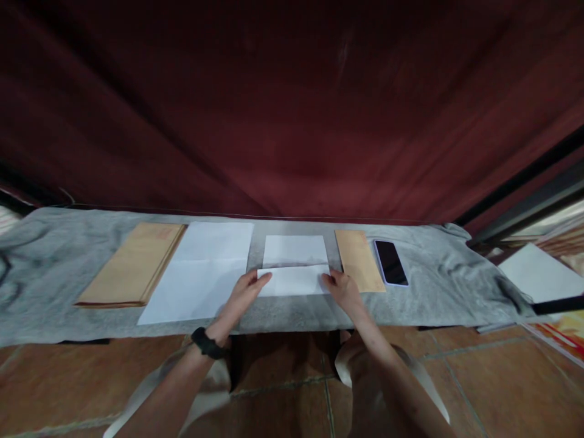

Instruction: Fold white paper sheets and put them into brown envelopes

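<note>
**White paper strip held by both hands above a cloth-covered table**

A white strip (294,281) is held level at the near side of a table draped in grey cloth (283,315). Its left end is pinched between the thumb and fingers of the left hand (245,291); its right end is pinched likewise by the right hand (344,289). Just beyond the strip, a white sheet (295,246) is seen; whether the two are joined cannot be told. To the strip's left, large white paper (205,261) is laid, and farther left, brown envelopes (130,263) are stacked. To the strip's right, a single envelope (358,252) is laid, partly hidden by the right hand, then a dark-screened phone (391,263). Well beyond the strip, a red curtain (292,121) is hung.
</note>
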Demonstrator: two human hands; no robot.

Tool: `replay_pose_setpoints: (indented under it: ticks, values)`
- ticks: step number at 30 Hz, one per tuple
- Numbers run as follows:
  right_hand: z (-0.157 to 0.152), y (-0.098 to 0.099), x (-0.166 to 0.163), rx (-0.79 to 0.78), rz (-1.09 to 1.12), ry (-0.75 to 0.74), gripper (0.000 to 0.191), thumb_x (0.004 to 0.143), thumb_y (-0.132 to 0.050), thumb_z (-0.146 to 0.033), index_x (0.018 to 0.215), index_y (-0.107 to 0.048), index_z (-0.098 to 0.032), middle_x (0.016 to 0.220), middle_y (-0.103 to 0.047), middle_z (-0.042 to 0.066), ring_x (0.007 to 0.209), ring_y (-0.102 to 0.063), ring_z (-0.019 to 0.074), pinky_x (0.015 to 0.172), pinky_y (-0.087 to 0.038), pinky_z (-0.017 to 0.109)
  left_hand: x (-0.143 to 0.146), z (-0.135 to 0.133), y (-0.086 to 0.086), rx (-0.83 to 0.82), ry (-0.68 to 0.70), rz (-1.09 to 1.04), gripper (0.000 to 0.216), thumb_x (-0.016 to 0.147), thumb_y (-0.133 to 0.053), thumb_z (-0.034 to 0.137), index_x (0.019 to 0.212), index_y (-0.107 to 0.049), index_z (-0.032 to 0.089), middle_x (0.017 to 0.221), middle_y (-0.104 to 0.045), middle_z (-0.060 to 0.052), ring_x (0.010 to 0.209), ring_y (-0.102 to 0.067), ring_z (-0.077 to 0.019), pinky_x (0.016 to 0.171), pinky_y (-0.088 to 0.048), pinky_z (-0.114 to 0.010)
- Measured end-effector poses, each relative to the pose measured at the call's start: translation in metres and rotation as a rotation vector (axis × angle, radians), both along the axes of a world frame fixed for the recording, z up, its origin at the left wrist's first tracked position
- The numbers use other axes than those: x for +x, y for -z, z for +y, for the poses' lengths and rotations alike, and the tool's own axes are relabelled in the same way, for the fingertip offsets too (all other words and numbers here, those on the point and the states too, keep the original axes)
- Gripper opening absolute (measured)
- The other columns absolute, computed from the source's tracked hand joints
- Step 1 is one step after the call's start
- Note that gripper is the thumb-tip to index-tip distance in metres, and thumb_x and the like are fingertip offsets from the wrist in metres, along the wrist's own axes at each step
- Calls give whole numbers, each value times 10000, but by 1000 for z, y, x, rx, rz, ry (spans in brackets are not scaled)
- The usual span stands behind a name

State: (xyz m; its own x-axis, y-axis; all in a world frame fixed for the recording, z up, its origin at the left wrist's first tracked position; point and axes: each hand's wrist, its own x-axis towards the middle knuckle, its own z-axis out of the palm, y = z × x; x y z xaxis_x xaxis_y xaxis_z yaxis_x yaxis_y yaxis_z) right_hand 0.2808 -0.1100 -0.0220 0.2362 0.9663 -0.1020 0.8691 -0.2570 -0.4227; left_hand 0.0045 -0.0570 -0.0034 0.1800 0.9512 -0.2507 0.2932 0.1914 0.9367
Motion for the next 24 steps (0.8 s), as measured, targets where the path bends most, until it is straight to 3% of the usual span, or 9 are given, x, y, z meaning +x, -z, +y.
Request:
replay_pose_setpoints:
  ticks: [5,9,13,18,24]
  values:
    - [4,-4,-6,-68,-115,29,278,1010,-506,-376,922,-716,-215,878,-771,69,835,-719,201,641,-385,248,-8,-1,-14,-105,141,-135,465,662,-768,506,967,-757,155,950,-763,-72,912,-666,-256,804,-492,-334]
    - [6,-7,-9,-83,-148,60,298,1028,-478,-378,931,-710,-219,912,-778,76,859,-732,203,640,-388,248,-15,7,-10,-134,111,-106,425,662,-766,501,918,-754,163,853,-748,-48,825,-653,-220,724,-479,-298]
    - [8,-7,-12,-55,-170,92,281,1025,-483,-360,948,-711,-215,923,-777,87,866,-735,209,651,-397,248,-11,19,3,-103,153,40,355,702,-679,479,851,-723,160,717,-676,-10,677,-588,-177,589,-411,-259]
    - [11,-2,-8,-21,-109,117,287,1022,-469,-329,922,-709,-208,858,-768,68,799,-718,188,621,-386,237,0,25,9,87,157,362,172,798,-540,311,689,-606,196,571,-524,27,589,-513,-159,542,-327,-257]
    - [20,-7,4,-50,-62,61,304,1005,-494,-311,820,-706,-198,784,-750,47,751,-690,170,594,-371,224,5,25,5,119,176,571,160,873,-484,229,765,-599,209,615,-557,19,639,-574,-168,569,-325,-258]
